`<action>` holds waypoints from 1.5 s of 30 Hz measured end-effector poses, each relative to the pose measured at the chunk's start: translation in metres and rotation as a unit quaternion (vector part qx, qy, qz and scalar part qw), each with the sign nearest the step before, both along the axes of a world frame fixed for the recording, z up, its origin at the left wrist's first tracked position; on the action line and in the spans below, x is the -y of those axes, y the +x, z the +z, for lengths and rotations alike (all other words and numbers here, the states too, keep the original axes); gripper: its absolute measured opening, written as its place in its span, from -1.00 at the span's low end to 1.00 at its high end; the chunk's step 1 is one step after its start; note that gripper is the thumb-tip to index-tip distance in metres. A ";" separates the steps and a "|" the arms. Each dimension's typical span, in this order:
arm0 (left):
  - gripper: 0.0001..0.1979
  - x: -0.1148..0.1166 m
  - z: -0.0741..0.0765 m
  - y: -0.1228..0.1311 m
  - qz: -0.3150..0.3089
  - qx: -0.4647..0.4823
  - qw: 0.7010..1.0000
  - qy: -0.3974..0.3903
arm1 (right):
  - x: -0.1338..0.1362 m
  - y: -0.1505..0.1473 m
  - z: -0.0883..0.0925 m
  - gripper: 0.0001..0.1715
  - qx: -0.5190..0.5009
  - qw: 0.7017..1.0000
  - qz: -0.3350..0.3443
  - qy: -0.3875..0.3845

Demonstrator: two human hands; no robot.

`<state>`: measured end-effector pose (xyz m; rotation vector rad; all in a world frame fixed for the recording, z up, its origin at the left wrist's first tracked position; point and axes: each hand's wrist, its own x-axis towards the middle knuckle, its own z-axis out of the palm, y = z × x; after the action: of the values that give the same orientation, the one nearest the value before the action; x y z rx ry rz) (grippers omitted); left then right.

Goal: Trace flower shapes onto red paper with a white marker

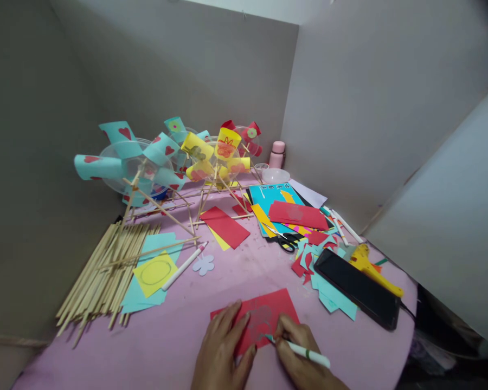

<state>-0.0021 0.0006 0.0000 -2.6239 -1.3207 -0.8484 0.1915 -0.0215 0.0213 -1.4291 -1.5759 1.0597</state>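
A red sheet of paper [282, 303] lies on the table near its front edge, with a greyish drawing [262, 322] on it. My left hand [223, 344] rests flat on the paper's left side, fingers stretched out and somewhat apart. In my right hand [295, 346] is a white felt-tip marker [313, 356] with a green band and a green tip. That tip touches the paper, or nearly so, at the lower edge of the drawing. My right fingers cover part of the paper's right side.
Paper pinwheels on stick stands [142, 168] fill the back left, beside bundled wooden sticks [93, 276]. Black scissors [288, 242], red strips [299, 215], paper scraps, a phone [358, 287] and a yellow glue gun [374, 268] lie right. A pink bottle [277, 155] stands behind.
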 end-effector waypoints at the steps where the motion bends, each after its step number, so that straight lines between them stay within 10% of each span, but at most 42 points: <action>1: -0.57 0.000 0.000 0.000 0.000 0.001 1.000 -0.002 | 0.000 0.000 0.001 -0.92 0.000 1.000 0.000 0.000; 45: -0.56 0.001 0.000 0.000 -0.002 -0.028 0.999 0.018 | -0.001 0.001 -0.004 -0.87 0.008 1.000 -0.021 -0.014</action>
<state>-0.0022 0.0001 0.0000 -2.6026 -1.2759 -0.7864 0.1921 -0.0210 0.0173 -1.4868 -1.5406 1.0517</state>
